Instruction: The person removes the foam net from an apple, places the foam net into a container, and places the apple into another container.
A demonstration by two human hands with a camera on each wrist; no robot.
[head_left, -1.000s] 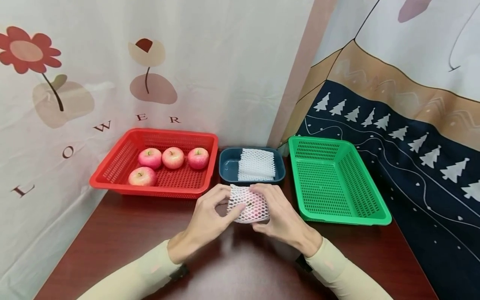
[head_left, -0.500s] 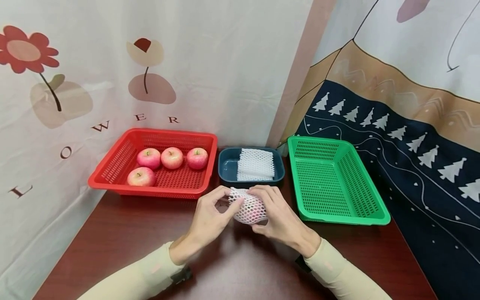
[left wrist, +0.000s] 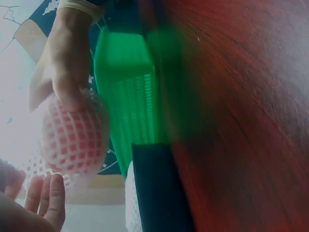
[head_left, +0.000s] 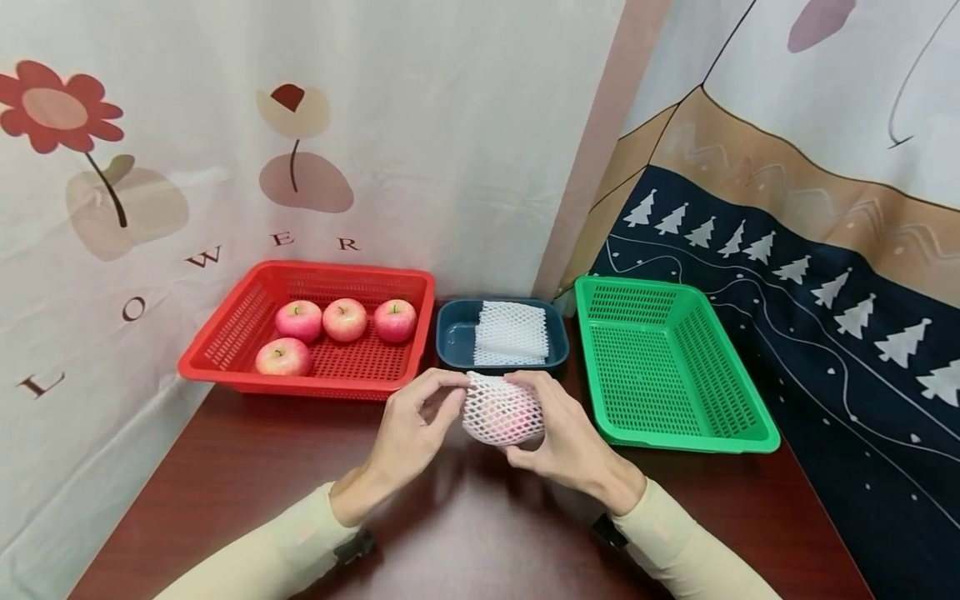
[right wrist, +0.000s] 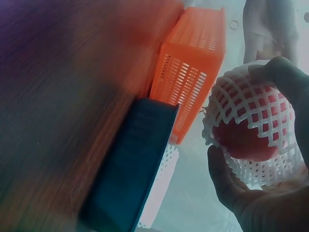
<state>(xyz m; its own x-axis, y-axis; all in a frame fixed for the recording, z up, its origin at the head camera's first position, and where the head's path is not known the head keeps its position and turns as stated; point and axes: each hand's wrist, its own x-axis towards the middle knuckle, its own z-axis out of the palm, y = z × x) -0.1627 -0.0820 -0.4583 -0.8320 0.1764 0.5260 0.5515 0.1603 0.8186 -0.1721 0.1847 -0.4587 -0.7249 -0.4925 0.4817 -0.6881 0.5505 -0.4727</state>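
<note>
An apple in a white foam net (head_left: 504,412) is held above the table between both hands. My right hand (head_left: 577,442) grips it from the right, thumb below and fingers over the top. In the right wrist view, the bare red skin of the apple (right wrist: 246,140) shows through the net's opening. At the net's left edge is my left hand (head_left: 412,429), its index fingertip by the rim and its thumb off the net. The left wrist view shows fairly straight left fingers (left wrist: 50,198) close to the net's end.
A red basket (head_left: 300,385) with several bare apples (head_left: 283,357) stands at the left. Behind the hands, a dark blue tub (head_left: 456,333) holds flat white foam nets (head_left: 512,333). To the right is a green basket (head_left: 637,375). Curtains hang behind the table (head_left: 480,533).
The net now wraps the apple more roundly than a second ago. My left thumb has drawn back off the net to the left, while my right hand keeps its grip.
</note>
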